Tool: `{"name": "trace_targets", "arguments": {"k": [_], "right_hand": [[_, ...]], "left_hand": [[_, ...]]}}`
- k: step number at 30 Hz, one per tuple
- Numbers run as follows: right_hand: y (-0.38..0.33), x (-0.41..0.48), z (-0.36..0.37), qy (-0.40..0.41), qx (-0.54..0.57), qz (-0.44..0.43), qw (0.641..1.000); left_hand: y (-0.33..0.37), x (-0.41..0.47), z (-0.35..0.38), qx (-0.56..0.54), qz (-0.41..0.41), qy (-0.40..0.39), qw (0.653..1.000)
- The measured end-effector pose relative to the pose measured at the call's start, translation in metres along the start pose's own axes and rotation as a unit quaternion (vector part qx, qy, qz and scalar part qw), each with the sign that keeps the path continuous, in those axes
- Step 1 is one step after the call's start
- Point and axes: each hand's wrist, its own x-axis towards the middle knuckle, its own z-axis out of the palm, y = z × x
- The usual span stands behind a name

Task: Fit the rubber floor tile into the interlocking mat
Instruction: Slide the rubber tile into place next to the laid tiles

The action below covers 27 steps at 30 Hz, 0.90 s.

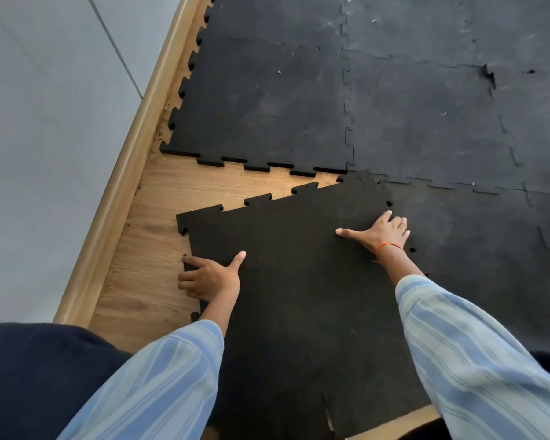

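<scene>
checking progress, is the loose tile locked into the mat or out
Out. The tile lies skewed, with bare wood floor showing between its tabbed edge and the mat; only its far corner meets it.

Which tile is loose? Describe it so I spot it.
From the wooden skirting board, cross the bare wood floor. The black rubber tile under the left hand and right hand lies skewed, its toothed edge unlocked from the laid black mat.

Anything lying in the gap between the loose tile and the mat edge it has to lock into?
Nothing visible lies on the bare wooden floor in that gap. The loose tile sits skewed, though, its far right corner riding on the mat. The left hand and right hand are both on it.
</scene>
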Motion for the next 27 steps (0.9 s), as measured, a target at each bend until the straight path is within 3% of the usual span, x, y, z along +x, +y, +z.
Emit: {"name": "trace_targets", "arguments": {"k": [6,14,22,27], "right_hand": [[-0.008,0.004,-0.005,0.001,0.03,0.022,0.999],[-0.012,0.008,-0.021,0.02,0.082,0.091,0.992],[-0.002,0.013,-0.021,0.004,0.075,0.056,0.996],[0.0,0.016,-0.031,0.015,0.042,0.042,0.998]], "left_hand": [[0.002,0.017,-0.017,-0.048,-0.059,-0.009,0.997],[-0.001,0.035,-0.037,-0.034,-0.066,-0.024,0.997],[0.003,0.029,-0.039,-0.05,-0.066,-0.003,0.997],[0.006,0.028,-0.043,-0.042,-0.061,-0.028,0.997]]}}
